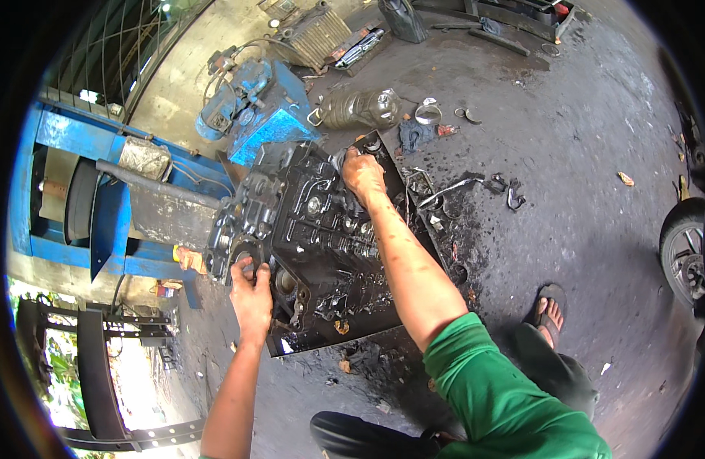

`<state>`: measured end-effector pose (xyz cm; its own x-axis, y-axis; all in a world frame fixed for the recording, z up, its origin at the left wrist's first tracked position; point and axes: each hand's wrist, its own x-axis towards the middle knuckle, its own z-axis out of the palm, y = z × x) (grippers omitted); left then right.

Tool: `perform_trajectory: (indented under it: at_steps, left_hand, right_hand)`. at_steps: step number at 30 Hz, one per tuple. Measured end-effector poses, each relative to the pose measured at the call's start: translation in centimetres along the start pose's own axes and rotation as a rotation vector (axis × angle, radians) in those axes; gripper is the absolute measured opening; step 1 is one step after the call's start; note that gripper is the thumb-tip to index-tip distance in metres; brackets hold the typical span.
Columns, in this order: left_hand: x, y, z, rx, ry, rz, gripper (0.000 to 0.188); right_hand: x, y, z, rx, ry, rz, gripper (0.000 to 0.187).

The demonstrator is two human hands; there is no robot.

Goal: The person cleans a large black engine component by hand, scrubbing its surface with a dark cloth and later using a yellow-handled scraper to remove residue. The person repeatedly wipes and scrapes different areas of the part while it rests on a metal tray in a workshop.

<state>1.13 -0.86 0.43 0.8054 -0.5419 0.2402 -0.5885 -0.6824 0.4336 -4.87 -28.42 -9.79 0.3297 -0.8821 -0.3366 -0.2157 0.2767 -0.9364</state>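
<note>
A green cloth sleeve [486, 375] is nearest; beyond it, an oily, ridged metal engine block [315, 205] lies beneath the right hand [363, 177], curled at its far edge, hold unclear; the left hand [250, 298] grasps its left side.

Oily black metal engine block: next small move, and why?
Probably firm up both grips before any shift: the bare left hand is at the left end of the oily black metal engine block, the bare right hand at its far edge; its wet sheen suggests slipping.
</note>
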Motion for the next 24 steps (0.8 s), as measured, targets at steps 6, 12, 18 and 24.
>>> perform_trajectory:
  at_steps: [6, 12, 18, 24]
  left_hand:
    - [0.0, -0.4, 0.1, -0.030, 0.008, -0.017, 0.042]
    - [0.1, -0.4, 0.2, -0.009, 0.023, -0.004, 0.041]
    - [0.0, -0.1, 0.0, -0.005, 0.004, -0.027, 0.041]
    - [0.1, -0.3, 0.1, -0.015, 0.004, -0.038, 0.042]
  right_hand:
    - [-0.1, 1.6, -2.6, 0.336, 0.113, -0.015, 0.063]
    - [-4.9, 0.1, 3.0, 0.360, 0.195, 0.001, 0.068]
    - [-5.4, 1.6, 1.8, 0.241, 0.083, -0.217, 0.066]
    - [-9.1, 9.5, -0.1, 0.105, -0.099, -0.484, 0.056]
